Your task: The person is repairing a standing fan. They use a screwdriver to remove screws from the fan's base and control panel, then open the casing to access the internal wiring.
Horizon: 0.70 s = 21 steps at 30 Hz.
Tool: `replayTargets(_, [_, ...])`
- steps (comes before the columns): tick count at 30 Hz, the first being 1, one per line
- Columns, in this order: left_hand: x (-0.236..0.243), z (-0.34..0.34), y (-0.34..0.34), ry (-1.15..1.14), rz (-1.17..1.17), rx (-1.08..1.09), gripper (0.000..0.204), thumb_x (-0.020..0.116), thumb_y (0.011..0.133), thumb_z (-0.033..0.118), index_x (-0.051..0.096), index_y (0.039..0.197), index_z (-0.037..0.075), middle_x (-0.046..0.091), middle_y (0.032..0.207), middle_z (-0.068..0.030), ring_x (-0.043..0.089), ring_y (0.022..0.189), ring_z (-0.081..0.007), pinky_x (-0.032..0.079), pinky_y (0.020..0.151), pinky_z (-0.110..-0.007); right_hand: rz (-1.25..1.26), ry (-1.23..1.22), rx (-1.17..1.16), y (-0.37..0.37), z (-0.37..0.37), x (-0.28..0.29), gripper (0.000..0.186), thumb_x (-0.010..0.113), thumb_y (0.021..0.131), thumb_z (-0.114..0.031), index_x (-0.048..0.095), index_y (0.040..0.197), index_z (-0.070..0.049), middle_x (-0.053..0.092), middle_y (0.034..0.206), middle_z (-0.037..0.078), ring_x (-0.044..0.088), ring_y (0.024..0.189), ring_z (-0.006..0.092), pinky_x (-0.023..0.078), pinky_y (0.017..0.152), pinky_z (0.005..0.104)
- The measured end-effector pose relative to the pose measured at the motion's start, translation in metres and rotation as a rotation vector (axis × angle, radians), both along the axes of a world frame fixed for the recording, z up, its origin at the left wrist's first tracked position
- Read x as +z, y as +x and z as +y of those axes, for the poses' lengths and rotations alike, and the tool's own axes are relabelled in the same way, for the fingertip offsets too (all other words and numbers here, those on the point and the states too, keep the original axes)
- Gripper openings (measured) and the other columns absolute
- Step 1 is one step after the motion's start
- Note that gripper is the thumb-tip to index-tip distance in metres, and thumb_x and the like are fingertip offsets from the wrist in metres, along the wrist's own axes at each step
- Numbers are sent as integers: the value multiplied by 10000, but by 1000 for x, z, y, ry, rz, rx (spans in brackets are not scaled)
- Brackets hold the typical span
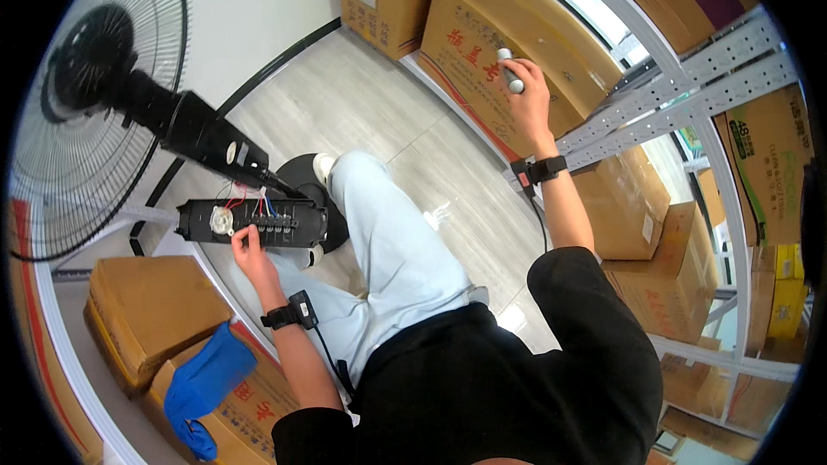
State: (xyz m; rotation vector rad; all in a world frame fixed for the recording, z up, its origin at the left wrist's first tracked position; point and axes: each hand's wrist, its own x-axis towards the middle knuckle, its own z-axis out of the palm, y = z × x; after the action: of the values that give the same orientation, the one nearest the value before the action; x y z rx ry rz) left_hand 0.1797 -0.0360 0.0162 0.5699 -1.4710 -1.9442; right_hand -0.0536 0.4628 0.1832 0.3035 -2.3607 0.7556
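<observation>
At the left, a black fan control panel (pixel 195 217) lies opened with its inside up. It carries a round whitish part (pixel 221 220), red and blue wires (pixel 269 205) and a row of small switches. My left hand (pixel 250 251) is closed at the panel's near edge, its fingertips next to the round part. Raised at the upper right, my right hand (pixel 528 95) grips a short grey and white cylindrical tool (pixel 515 83), with fingers wrapped round its side. The tool's exact kind does not show. A black pedestal fan (pixel 185 125) leans over the panel.
Cardboard boxes (pixel 482 26) stand in front of me, with more on the metal shelving (pixel 732 86) at the right. A blue cloth (pixel 207 375) drapes over boxes at the lower left. My bent legs (pixel 379 224) lie beside the fan's round base (pixel 297 170).
</observation>
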Motion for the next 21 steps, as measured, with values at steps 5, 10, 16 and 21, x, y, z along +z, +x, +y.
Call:
replayTargets(5, [3, 2, -1, 43, -65, 6, 96, 655, 939, 91, 577, 966, 43, 585, 913, -16, 538, 827, -92, 466, 730, -248, 54, 50, -232, -50, 78, -41, 301, 688, 835, -82, 660, 1123, -163, 504, 1293, 149, 588, 1103, 362, 516, 875, 430])
replayTargets(10, [6, 3, 1, 62, -98, 70, 118, 696, 914, 142, 586, 933, 104, 514, 827, 55, 420, 695, -25, 308, 562, -197, -37, 56, -333, -89, 97, -55, 332, 703, 826, -147, 641, 1153, -154, 437, 1331, 206, 569, 1118, 396, 504, 906, 450])
replayTargets(16, [15, 7, -4, 58, -192, 90, 121, 693, 916, 151, 574, 913, 130, 497, 809, 66, 393, 664, -16, 272, 525, -180, -113, 50, -411, -141, 125, -74, 390, 681, 842, -244, 616, 1201, -104, 410, 1356, 232, 507, 1190, 425, 453, 984, 464])
replayTargets(21, [21, 14, -11, 37, -197, 123, 113, 680, 927, 162, 570, 918, 135, 479, 792, 69, 364, 632, -4, 231, 481, -169, -237, 99, -460, -163, 134, -87, 489, 642, 845, -251, 565, 1293, -69, 371, 1421, 249, 462, 1246, 444, 432, 1017, 470])
